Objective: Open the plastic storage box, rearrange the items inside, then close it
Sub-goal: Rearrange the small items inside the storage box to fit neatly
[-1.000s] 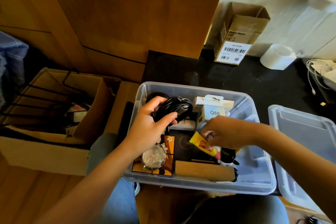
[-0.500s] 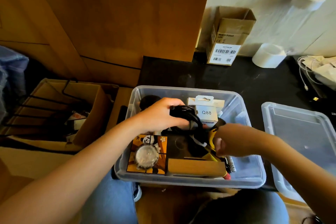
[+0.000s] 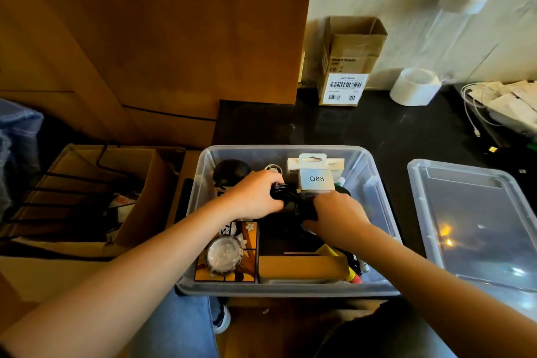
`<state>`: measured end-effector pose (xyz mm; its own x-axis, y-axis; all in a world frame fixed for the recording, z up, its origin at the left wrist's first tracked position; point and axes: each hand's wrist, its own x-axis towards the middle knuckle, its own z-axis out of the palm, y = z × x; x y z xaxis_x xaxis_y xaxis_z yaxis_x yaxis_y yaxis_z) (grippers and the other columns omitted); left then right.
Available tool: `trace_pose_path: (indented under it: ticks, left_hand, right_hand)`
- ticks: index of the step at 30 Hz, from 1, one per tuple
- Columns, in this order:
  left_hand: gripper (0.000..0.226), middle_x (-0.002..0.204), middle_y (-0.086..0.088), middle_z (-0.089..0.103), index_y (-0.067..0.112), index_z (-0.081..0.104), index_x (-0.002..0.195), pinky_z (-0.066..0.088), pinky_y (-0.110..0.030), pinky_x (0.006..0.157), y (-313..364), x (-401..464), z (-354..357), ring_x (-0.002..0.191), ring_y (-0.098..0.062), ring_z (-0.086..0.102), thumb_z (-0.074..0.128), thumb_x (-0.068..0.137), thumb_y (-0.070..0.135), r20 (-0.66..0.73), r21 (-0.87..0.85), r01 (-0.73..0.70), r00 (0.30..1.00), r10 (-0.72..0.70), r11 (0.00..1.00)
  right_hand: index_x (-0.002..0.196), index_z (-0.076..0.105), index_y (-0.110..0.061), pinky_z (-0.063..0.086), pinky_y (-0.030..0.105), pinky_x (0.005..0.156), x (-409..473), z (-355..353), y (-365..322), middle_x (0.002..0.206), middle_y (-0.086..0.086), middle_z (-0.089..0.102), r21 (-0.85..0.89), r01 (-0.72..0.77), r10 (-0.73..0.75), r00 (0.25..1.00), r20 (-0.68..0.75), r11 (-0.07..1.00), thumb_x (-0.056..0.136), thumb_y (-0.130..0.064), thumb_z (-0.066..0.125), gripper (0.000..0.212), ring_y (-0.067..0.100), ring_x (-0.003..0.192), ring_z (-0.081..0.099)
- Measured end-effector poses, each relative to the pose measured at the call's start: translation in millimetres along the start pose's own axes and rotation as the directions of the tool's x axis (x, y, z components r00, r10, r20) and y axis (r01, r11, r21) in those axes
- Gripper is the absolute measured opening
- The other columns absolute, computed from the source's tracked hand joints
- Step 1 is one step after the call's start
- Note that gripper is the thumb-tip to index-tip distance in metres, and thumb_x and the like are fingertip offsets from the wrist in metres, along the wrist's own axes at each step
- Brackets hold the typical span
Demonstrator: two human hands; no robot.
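Note:
The clear plastic storage box (image 3: pixel 383 212) stands open in front of me, its lid (image 3: pixel 476 221) lying to the right. My left hand (image 3: pixel 255 197) and my right hand (image 3: pixel 337 215) both grip a bundle of coiled black cable (image 3: pixel 292 197) over the box's middle. Inside lie a white Q88 packet (image 3: pixel 316 179), a black round object (image 3: pixel 231 173), a foil-wrapped disc (image 3: pixel 223 253) on an orange picture box (image 3: pixel 250 267), a brown flat box (image 3: pixel 302 267) and a yellow tube (image 3: pixel 328 250), partly hidden.
An open cardboard box (image 3: pixel 348 67) and a white tape roll (image 3: pixel 415 86) stand by the wall on the dark floor. A larger cardboard box (image 3: pixel 145 183) with black wire racks sits to the left. White cables (image 3: pixel 476 113) lie at the far right.
My right hand let go of the yellow tube, which now lies low in the box, and moved up to take hold of the black cable. My left hand shifted the cable toward the middle.

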<state>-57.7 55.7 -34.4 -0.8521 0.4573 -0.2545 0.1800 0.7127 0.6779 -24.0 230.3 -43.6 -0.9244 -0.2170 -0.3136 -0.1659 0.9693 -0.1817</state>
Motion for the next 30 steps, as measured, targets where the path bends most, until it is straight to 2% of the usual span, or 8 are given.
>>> trace_pose_path:
  ticks: [5,8,12,16,19,25,28,30]
  left_hand:
    - [0.013,0.075,0.002,0.064,0.014,0.063,0.088,0.048,-0.028,0.061,-1,-1,0,0.073,-0.014,0.064,0.071,0.08,0.021,-0.029,0.018,0.025,0.999,-0.024,1.0]
    - [0.01,0.079,0.001,0.07,0.021,0.062,0.089,0.054,-0.029,0.072,0,0,-2,0.076,-0.009,0.068,0.07,0.084,0.025,0.117,-0.02,0.018,0.993,-0.016,1.0]
    - [0.009,0.082,0.002,0.072,0.024,0.064,0.094,0.048,-0.022,0.075,7,3,-1,0.082,-0.007,0.067,0.065,0.088,0.03,0.314,0.01,0.009,0.949,-0.011,1.0]
    - [0.016,0.097,-0.002,0.068,0.019,0.067,0.1,0.049,-0.034,0.085,10,9,-5,0.091,-0.015,0.063,0.061,0.091,0.03,0.376,0.108,-0.018,0.926,-0.024,0.994]
    - [0.028,0.111,-0.001,0.062,0.018,0.061,0.116,0.048,-0.039,0.091,6,8,-3,0.1,-0.016,0.058,0.064,0.088,0.025,0.286,0.23,-0.026,0.957,-0.042,0.973]
    - [0.048,0.096,-0.003,0.062,0.016,0.046,0.12,0.052,-0.034,0.068,7,0,7,0.085,-0.022,0.062,0.072,0.081,0.029,0.001,0.592,-0.085,0.995,0.105,0.801]
    - [0.037,0.099,-0.002,0.063,0.018,0.054,0.107,0.042,-0.029,0.06,10,1,5,0.086,-0.021,0.061,0.068,0.082,0.041,-0.03,0.653,-0.095,0.988,0.151,0.752]
    - [0.03,0.1,-0.002,0.063,0.019,0.057,0.106,0.037,-0.027,0.061,11,3,6,0.089,-0.02,0.06,0.066,0.085,0.039,-0.008,0.624,-0.101,0.991,0.135,0.775]
  right_hand:
    - [0.114,0.056,-0.024,0.052,0.022,0.069,-11,-8,5,0.092,-0.001,0.062,0.026,0.059,-0.061,0.997,0.054,0.998,0.088,-0.04,0.053,0.03,0.014,0.077,0.058]
    - [0.102,0.058,-0.02,0.046,0.02,0.062,-21,-14,13,0.075,-0.003,0.056,-0.037,0.088,-0.082,0.987,0.136,0.995,0.087,-0.044,0.054,0.029,0.012,0.067,0.053]
    - [0.099,0.063,-0.021,0.046,0.021,0.064,-29,-15,21,0.089,0.0,0.065,-0.091,0.088,-0.074,0.986,0.146,0.992,0.086,-0.044,0.054,0.028,0.015,0.076,0.058]
    - [0.099,0.064,-0.02,0.046,0.022,0.063,-28,-11,21,0.089,0.001,0.065,-0.09,0.067,-0.055,0.99,0.133,0.994,0.086,-0.046,0.053,0.031,0.015,0.076,0.059]
    - [0.098,0.064,-0.02,0.041,0.019,0.059,-26,-7,20,0.085,0.0,0.063,-0.096,0.054,-0.042,0.991,0.127,0.994,0.086,-0.045,0.053,0.03,0.013,0.072,0.055]
    - [0.09,0.062,-0.018,0.041,0.018,0.059,-24,-2,21,0.077,-0.001,0.058,-0.07,0.026,-0.018,0.993,0.114,0.997,0.086,-0.043,0.054,0.027,0.011,0.066,0.052]
    - [0.089,0.061,-0.018,0.04,0.015,0.056,-24,-2,22,0.076,-0.001,0.057,-0.032,0.024,-0.02,0.992,0.127,0.999,0.087,-0.04,0.054,0.023,0.009,0.062,0.049]
    - [0.088,0.06,-0.018,0.046,0.017,0.061,-25,-2,22,0.078,0.0,0.058,0.008,0.028,-0.029,0.989,0.146,1.0,0.087,-0.039,0.055,0.022,0.01,0.065,0.052]
